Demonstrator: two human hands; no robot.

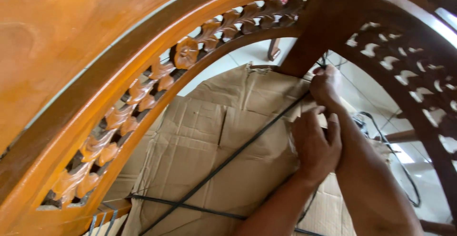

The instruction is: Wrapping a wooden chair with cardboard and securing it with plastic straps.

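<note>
I look down past a carved, arched wooden frame [157, 81] with leaf and flower cutouts. Flattened brown cardboard [204, 141] lies wrapped over something beneath it, crossed by a black strap [228, 160]. My left hand [315, 143] presses on the cardboard's right edge, fingers curled around the strap there. My right hand [326, 84] is higher, near the dark wooden post [328, 22], pinching the upper end of the strap against the cardboard.
A second carved arch [409, 79], darker, curves down the right side. White tiled floor [247, 53] shows behind. A black cable [400, 164] loops on the floor at right. A chair leg [273, 49] stands in the distance.
</note>
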